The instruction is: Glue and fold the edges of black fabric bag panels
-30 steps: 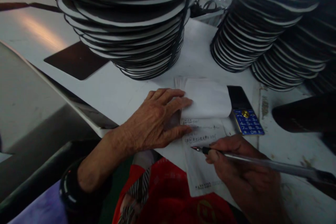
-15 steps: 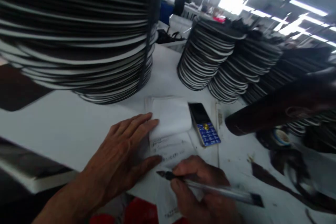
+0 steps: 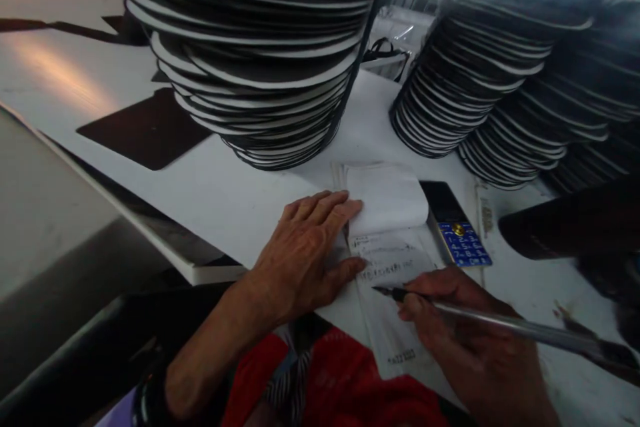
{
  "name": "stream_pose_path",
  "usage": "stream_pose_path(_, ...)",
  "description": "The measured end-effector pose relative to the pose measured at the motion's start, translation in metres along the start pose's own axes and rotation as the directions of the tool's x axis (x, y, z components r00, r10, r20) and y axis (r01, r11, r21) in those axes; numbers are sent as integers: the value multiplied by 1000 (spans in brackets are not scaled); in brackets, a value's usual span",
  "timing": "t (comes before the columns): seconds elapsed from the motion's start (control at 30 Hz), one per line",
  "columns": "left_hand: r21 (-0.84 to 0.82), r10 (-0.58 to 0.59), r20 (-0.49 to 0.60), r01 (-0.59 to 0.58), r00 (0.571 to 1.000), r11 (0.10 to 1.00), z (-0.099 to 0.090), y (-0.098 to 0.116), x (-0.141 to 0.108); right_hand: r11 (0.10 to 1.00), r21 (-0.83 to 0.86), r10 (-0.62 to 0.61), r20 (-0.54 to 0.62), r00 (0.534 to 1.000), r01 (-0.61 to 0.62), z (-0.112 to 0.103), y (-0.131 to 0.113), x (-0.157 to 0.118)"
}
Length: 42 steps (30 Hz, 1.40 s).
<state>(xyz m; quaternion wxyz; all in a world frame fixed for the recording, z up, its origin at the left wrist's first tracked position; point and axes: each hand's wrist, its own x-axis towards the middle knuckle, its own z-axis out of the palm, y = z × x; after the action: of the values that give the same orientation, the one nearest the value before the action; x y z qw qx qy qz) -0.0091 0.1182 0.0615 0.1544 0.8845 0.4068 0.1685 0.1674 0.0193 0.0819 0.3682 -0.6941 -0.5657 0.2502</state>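
Note:
My left hand lies flat with fingers stretched, its fingertips and thumb on the left edge of a notepad. The pad's upper sheet is folded back, and lines of handwriting show on the page below. Between the thumb and fingers of my right hand is a pen. Its dark tip points left, just under the written lines; whether it touches the paper I cannot tell. A mobile phone with blue keys lies to the right of the pad.
A tall stack of dark, pale-edged sheets stands behind my left hand. More stacks rise at the back right. A dark cylinder stands right of the phone. A brown flat piece lies on the white table, near its left edge.
The view has swung left and down, so the table's left side and my left wrist now show. Both hands keep the same pose on the pad, the pen still in my right.

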Motion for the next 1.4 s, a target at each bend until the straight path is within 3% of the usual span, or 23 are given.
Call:
stream_pose_path(0.13,-9,14,-23,-14,1000,1000,1,-1,-1,996,-47,-70,-22,997,69,5,2,-1)
stream_pose_path(0.3,2,5,-7,-5,1000,1000,0,-1,1,997,-50,-69,-50,996,66,7,12,-5)
stream_pose_path(0.43,11,12,-16,-12,1000,1000,1,-2,0,995,3,-97,-13,995,97,6,13,-5)
stream_pose_path(0.6,-3,17,-26,-17,1000,1000,3,-2,1,1000,-11,-27,-56,998,26,7,8,-2)
stream_pose_path(0.83,16,6,-10,-5,1000,1000,2,0,1,994,47,-95,7,995,95,4,15,-3)
stream_pose_path(1.07,15,-1,-1,1,1000,1000,1,1,1,1000,26,-2,-20,1000,3,7,14,-8)
stream_pose_path(1.4,37,0,10,0,1000,999,-1,2,0,977,-36,-210,16,977,211,3,17,0)
